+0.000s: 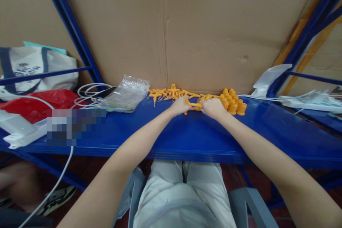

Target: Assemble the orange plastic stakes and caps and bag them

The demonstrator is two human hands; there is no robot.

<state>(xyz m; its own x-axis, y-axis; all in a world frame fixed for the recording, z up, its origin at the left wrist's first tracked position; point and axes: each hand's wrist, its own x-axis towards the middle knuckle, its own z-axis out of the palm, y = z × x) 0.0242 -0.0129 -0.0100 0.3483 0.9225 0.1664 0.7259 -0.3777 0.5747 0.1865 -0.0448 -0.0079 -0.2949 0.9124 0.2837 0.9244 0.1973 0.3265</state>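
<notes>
Both hands are over the back part of the blue table, close together. My left hand (181, 105) has its fingers closed on the left end of a yellow piece (194, 104). The fingers of my right hand (213, 107) are closed at the right end of that piece, which spans the gap between the hands. Behind and left of my left hand lie several yellow branched pieces (173, 90), some with metal spirals. Just right of my right hand stands a cluster of yellow knobbed pieces (233, 102). My fingertips are partly hidden.
Clear plastic bags (127, 94) lie left of the yellow pieces. Further left are white cables, a red bag (45, 103) and a power strip (25, 131). A cardboard panel (197, 35) rises behind the blue table (192, 135). Another person's leg (24, 181) shows at lower left.
</notes>
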